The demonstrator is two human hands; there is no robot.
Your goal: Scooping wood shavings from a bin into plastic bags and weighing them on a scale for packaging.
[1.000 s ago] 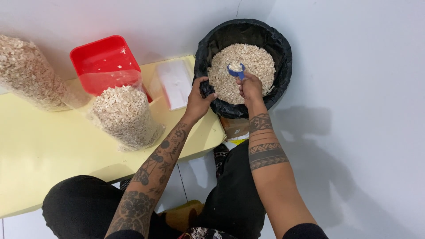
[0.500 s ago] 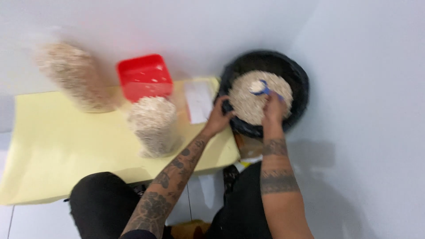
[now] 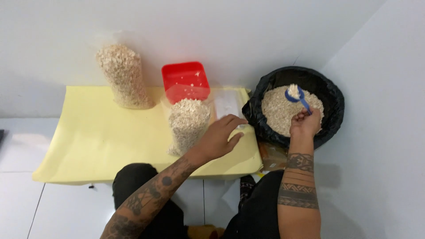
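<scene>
Right hand: the right hand (image 3: 304,124) is clenched round the handle of a small blue scoop (image 3: 297,96); the scoop's bowl is heaped with pale flakes and sits just above the flakes in the bin.
Left hand: the left hand (image 3: 221,137) is released, fingers spread and holding nothing; it hovers over the table between the nearer filled bag and the bin, close to a flat white packet (image 3: 226,104); whether it touches the table I cannot tell.
Bin: a round bin lined with a black bag (image 3: 332,95), filled well up with pale flakes (image 3: 276,110); it stands just beside the table's right end, in the corner.
Bags: a clear bag of flakes (image 3: 187,124) stands upright near the left hand, its top open; a second clear bag (image 3: 124,79) stands upright well apart, toward the wall.
Tray: a red square tub (image 3: 185,79) lies behind the nearer bag, a few flakes in it.
Handling, in my judgement: keep the scoop level and the heap modest so nothing spills over the bin's rim; the free hand would do well to steady the open bag's mouth.
Surface: a low pale-yellow table (image 3: 88,137); smooth.
Room: white tiled floor (image 3: 22,146); plain white walls meeting behind the bin.
</scene>
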